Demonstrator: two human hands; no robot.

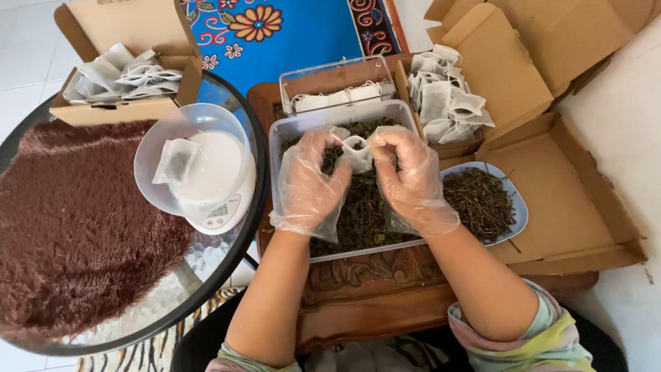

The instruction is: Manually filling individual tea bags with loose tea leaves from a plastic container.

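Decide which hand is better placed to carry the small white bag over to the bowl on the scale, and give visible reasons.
Probably the left hand. Both gloved hands pinch the small white bag above the tray of dried leaves, but the scale's bowl sits to the person's left, so the right hand would have to cross over.

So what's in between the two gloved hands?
A small white tea bag, pinched open between the left hand and the right hand. It sits over the clear tray of loose dried leaves, as the head view shows.
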